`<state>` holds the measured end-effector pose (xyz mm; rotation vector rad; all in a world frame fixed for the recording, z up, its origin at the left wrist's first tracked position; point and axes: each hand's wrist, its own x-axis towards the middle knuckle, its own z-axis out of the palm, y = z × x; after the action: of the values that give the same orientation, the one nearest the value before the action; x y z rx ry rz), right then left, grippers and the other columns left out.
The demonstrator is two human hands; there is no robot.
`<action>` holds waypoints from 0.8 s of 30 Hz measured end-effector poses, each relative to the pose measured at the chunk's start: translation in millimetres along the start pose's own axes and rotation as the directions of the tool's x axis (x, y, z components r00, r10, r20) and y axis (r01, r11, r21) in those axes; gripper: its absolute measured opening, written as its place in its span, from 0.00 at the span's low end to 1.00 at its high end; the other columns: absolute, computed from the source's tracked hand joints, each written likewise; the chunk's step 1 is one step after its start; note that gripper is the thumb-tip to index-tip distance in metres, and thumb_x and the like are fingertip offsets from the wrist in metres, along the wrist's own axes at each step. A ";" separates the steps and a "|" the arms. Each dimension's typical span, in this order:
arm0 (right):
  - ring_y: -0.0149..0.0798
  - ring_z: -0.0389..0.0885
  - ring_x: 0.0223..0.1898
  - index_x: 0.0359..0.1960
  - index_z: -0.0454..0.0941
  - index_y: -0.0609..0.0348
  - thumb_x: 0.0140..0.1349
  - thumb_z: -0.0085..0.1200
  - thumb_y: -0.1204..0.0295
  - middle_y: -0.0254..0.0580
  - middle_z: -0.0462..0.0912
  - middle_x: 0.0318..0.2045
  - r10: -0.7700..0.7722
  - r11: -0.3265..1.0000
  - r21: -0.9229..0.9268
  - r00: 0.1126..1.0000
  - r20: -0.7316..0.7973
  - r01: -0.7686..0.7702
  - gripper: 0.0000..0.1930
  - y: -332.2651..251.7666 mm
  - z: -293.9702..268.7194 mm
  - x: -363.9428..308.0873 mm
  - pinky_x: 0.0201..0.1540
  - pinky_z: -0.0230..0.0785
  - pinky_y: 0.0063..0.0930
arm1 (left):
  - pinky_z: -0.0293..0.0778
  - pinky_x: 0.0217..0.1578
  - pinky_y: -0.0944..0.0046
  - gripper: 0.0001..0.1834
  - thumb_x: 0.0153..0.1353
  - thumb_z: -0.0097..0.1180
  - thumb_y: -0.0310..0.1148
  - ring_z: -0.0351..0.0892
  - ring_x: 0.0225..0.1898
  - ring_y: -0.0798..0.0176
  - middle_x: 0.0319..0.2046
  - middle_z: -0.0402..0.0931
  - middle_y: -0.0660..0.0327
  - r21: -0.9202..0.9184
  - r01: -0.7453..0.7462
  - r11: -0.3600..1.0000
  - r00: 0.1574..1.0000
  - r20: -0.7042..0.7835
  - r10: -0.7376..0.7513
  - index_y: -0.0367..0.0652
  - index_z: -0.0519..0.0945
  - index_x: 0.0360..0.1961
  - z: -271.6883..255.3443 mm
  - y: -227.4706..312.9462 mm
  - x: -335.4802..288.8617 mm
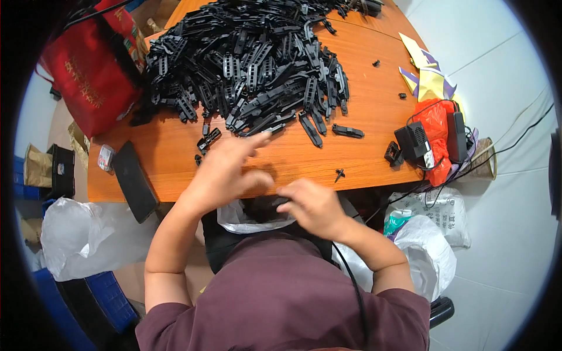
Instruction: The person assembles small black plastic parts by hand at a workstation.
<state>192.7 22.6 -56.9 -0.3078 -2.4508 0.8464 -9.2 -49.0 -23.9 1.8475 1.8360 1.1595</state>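
Note:
A large heap of black plastic parts (246, 64), long and slotted, covers the far middle of the wooden table (293, 167). My left hand (225, 169) is over the near table edge just below the heap. Its fingers are stretched out with the thumb apart, and nothing shows in them. To its right, my right hand (316, 206) is above an opened white plastic bag (234, 219) at my lap, with its fingers curled together. Something dark is by those fingertips, but I cannot make out what it is. Dark contents show inside the bag.
At the left are a red bag (88, 76), a black flat slab (135, 181) and a small clear case (106, 158). A black adapter (413, 140) with cables lies at the right beside a red plastic bag (436, 169). White sacks (430, 234) stand below.

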 end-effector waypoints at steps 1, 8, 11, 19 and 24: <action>0.43 0.79 0.32 0.40 0.77 0.59 0.46 0.62 0.73 0.42 0.77 0.32 -0.031 0.997 -0.066 0.999 -0.035 0.029 0.17 1.5 15.3 -6.6 0.31 0.73 0.29 | 0.73 0.37 0.60 0.22 0.44 0.67 0.34 0.76 0.36 0.55 0.35 0.79 0.57 0.086 0.045 0.995 0.998 -0.043 -0.041 0.43 0.79 0.43 -1.1 -8.1 0.1; 0.40 0.79 0.35 0.42 0.75 0.62 0.46 0.62 0.72 0.42 0.76 0.35 -0.095 0.995 -0.025 0.993 -0.074 0.093 0.19 2.4 18.4 -3.5 0.33 0.73 0.29 | 0.71 0.30 0.63 0.07 0.44 0.62 0.29 0.73 0.29 0.60 0.25 0.74 0.63 0.573 -0.036 0.819 0.982 -0.134 0.137 0.44 0.80 0.28 26.7 -12.3 24.6; 0.40 0.79 0.35 0.42 0.75 0.62 0.46 0.62 0.68 0.41 0.76 0.36 -0.165 0.964 -0.206 0.986 0.025 0.167 0.20 -0.8 17.5 -7.3 0.32 0.73 0.29 | 0.70 0.29 0.63 0.05 0.44 0.61 0.28 0.72 0.30 0.60 0.25 0.73 0.64 0.598 -0.046 0.800 0.988 -0.090 0.124 0.43 0.78 0.24 30.6 -15.5 25.6; 0.47 0.79 0.30 0.31 0.79 0.59 0.56 0.53 0.69 0.44 0.80 0.31 0.240 0.834 -0.421 0.921 -0.306 -0.358 0.07 55.8 -55.5 44.9 0.34 0.73 0.37 | 0.70 0.30 0.61 0.05 0.46 0.61 0.27 0.73 0.27 0.57 0.23 0.72 0.61 0.510 -0.034 0.860 0.999 0.017 0.029 0.42 0.77 0.26 12.8 -13.1 13.4; 0.53 0.79 0.34 0.29 0.77 0.62 0.54 0.57 0.60 0.51 0.80 0.32 0.553 0.600 -0.534 0.791 -0.261 -0.596 0.16 115.2 -79.5 76.5 0.35 0.70 0.45 | 0.72 0.31 0.58 0.09 0.47 0.63 0.29 0.76 0.31 0.51 0.27 0.75 0.57 0.413 0.098 0.906 0.990 0.056 -0.133 0.41 0.77 0.30 14.3 -3.2 19.4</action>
<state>177.0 180.9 -45.2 -1.4098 -2.5034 0.2277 -4.1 -25.8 -28.8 1.9237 2.2363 0.6795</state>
